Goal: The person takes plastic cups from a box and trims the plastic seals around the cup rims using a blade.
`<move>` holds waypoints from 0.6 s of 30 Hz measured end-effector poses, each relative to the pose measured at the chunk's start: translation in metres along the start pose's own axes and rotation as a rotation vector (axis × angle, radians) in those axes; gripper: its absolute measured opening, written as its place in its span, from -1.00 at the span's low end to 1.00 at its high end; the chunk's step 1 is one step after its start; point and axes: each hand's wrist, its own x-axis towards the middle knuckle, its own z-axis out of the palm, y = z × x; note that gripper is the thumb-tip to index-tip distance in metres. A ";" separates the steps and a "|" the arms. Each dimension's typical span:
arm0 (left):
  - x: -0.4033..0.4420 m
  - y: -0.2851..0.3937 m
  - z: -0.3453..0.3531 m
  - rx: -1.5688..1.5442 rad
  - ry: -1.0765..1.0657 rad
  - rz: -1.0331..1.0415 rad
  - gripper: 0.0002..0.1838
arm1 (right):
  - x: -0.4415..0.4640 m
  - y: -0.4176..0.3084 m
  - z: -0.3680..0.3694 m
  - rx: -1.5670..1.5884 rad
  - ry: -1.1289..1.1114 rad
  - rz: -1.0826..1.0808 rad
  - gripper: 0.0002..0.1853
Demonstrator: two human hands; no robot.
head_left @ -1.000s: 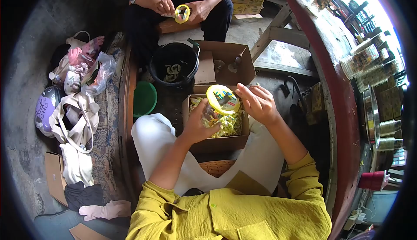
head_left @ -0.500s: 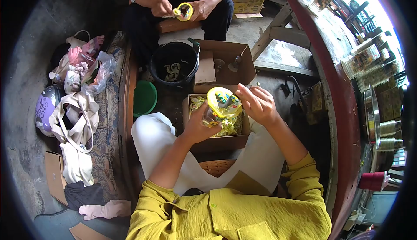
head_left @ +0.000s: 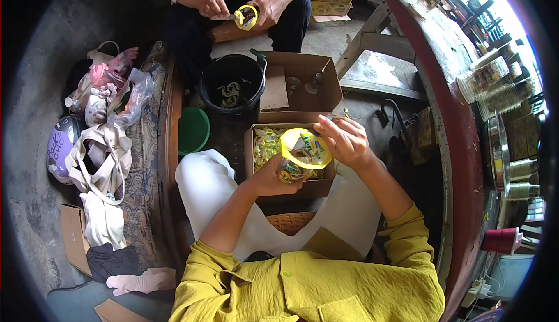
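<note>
My left hand (head_left: 272,177) is wrapped around a clear plastic jar (head_left: 293,172) with a yellow rim and a printed label, tilted so its round top faces me. At the right side of that rim, my right hand (head_left: 345,141) has its fingers drawn together. A small see-through bit shows by its fingertips, but I cannot make out what it is. Below the jar, an open cardboard box (head_left: 314,190) holds many small yellow-wrapped pieces (head_left: 266,143). The jar and my hands cover part of that box.
Opposite, a person's hands (head_left: 269,12) hold a similar yellow-rimmed jar (head_left: 247,17). Between us are a black bucket (head_left: 205,92), a green basin (head_left: 194,130) and another open carton (head_left: 326,92). Bags (head_left: 105,159) lie left; a red-edged table (head_left: 442,89) runs along the right, with stacked plastic cups (head_left: 489,80).
The jar has moved slightly right and down in my left hand. My right hand's fingers have drawn in closer at the rim. The other person's hand has pulled back slightly from their jar.
</note>
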 end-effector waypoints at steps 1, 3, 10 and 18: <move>-0.001 0.002 -0.002 -0.069 -0.058 -0.067 -0.47 | 0.001 0.000 0.001 0.003 0.008 -0.009 -0.46; 0.000 0.000 -0.004 -0.127 -0.115 -0.050 -0.46 | 0.001 -0.001 0.002 -0.001 0.018 -0.017 -0.43; 0.004 -0.004 -0.006 0.127 0.090 0.062 -0.34 | 0.000 0.003 0.002 -0.031 0.001 0.001 -0.46; 0.014 -0.009 -0.008 0.286 0.358 0.344 -0.38 | -0.002 0.008 -0.002 -0.075 -0.079 0.061 -0.38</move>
